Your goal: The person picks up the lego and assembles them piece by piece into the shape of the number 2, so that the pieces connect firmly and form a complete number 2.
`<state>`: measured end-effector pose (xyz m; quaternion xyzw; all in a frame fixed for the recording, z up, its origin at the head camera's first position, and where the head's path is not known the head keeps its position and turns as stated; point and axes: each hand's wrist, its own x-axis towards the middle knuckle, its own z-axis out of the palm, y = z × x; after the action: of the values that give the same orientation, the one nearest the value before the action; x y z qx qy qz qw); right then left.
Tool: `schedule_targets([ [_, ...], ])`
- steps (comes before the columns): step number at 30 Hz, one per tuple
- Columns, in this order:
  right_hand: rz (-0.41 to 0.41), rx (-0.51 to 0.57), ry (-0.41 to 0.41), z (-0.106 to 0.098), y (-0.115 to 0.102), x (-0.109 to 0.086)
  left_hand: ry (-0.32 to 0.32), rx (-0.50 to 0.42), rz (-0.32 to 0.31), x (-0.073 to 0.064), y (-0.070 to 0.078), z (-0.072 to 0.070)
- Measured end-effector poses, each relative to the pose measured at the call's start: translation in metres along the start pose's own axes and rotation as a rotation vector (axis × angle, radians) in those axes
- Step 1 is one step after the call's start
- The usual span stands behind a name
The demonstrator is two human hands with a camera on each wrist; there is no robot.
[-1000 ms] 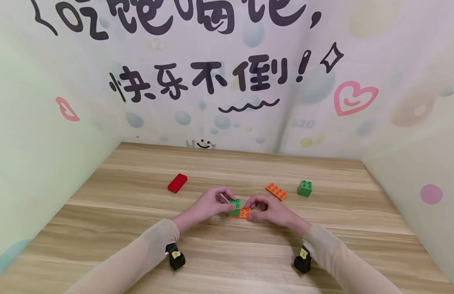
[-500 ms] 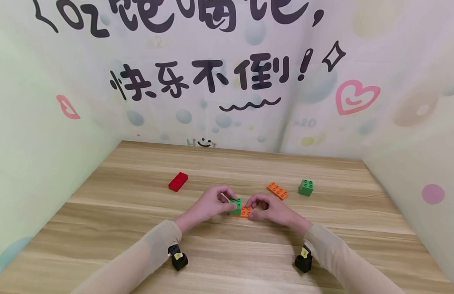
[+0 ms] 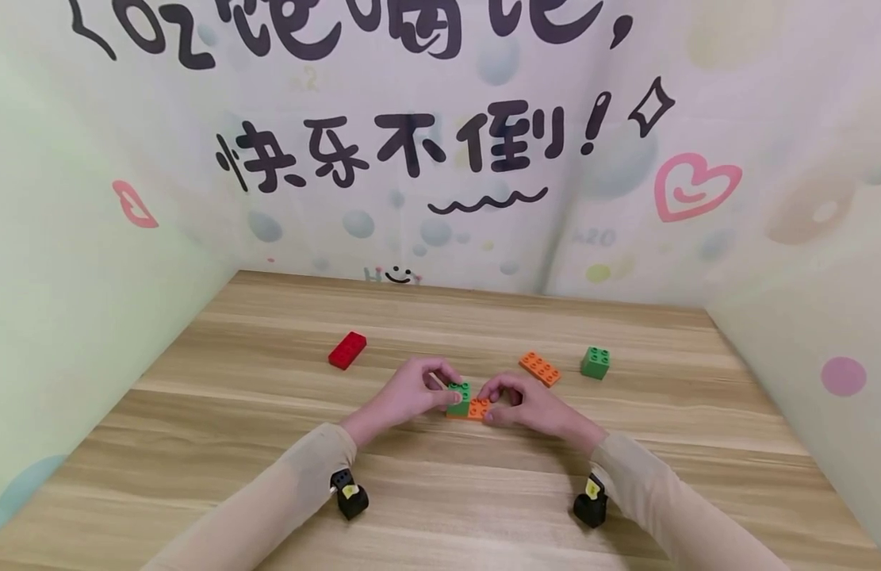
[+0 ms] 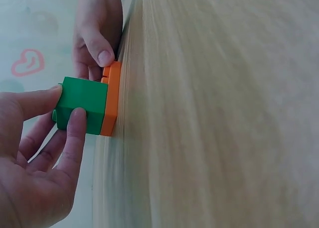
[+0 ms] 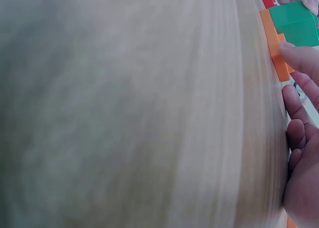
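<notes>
In the head view, the left hand [image 3: 410, 394] is pinching a green block [image 3: 457, 397] that is sitting on the left end of a flat orange plate [image 3: 475, 409], near the middle of the wooden table [image 3: 440, 492]. The right hand [image 3: 527, 406] is meeting it from the other side, its curled fingers holding the plate's right end down against the table. A red brick [image 3: 347, 350] is lying well apart to the left and farther back, while a second orange plate [image 3: 539, 369] and a second green block [image 3: 595, 362] are resting apart from each other behind the right hand. Black wrist cameras are hanging under both beige sleeves. In the left wrist view, the left hand [image 4: 35, 153] is gripping the green block [image 4: 82, 111] between its thumb and forefinger, the block seated squarely on the orange plate [image 4: 111, 96], which is lying flat on the table [image 4: 219, 108]; the right hand [image 4: 97, 31] is pressing its thumb on the plate's far end. In the right wrist view, much of the frame is blurred tabletop [image 5: 124, 108]; at the right edge the right hand [image 5: 301, 158] is laying a fingertip on the orange plate [image 5: 275, 45], with the green block [image 5: 297, 23] on the plate just beyond it.
</notes>
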<state>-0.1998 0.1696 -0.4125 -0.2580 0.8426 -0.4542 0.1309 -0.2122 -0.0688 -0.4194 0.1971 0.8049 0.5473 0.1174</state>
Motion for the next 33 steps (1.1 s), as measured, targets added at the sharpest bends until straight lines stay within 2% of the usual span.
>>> schedule_targets([
  [3, 0.012, -0.003, 0.002, 0.000, 0.001, 0.001, -0.001, -0.017, -0.005, 0.000, 0.000, -0.001],
  [10, -0.014, -0.003, 0.004, 0.004, 0.037, 0.011, -0.016, -0.044, -0.006, -0.004, 0.000, -0.001],
  [21, -0.010, 0.020, -0.002, 0.003, 0.038, 0.010, -0.021, -0.025, -0.030, -0.003, -0.001, -0.002],
  [33, -0.036, 0.002, 0.006, 0.003, 0.041, 0.012, -0.056, 0.034, 0.007, -0.002, -0.005, -0.007],
])
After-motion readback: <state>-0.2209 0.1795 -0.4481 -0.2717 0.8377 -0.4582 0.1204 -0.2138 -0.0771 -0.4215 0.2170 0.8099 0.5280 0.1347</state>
